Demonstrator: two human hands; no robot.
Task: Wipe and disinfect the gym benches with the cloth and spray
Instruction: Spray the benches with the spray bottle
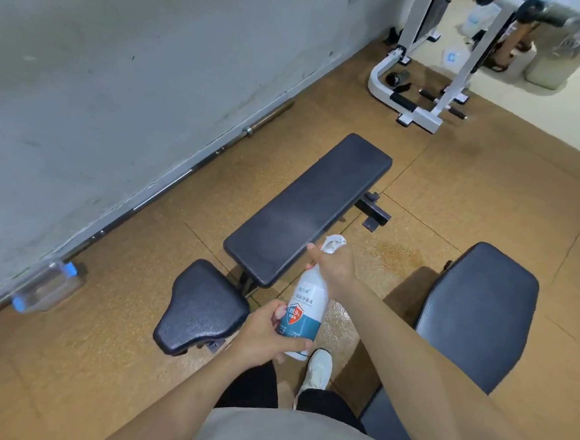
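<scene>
Disinfectant comes in a white plastic spray bottle [304, 310] with a teal and red label, held slightly tilted in both hands over the brown speckled floor [489, 199]. The left hand [266, 338] curls fingers and thumb round the bottle's lower body. The right hand [333, 269] grips the neck below the white trigger head [335, 243], which faces the long black padded bench back [310, 207]. A black seat pad [200, 309] sits just beside that; a second black padded bench [474, 315] stands to the right, and a steel barbell [250, 131] lies along the grey wall [120, 70]

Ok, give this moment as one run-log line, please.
step: spray | right hand: grips spray bottle neck | left hand: holds its base | nozzle toward: long bench pad | cloth: not in view
</scene>
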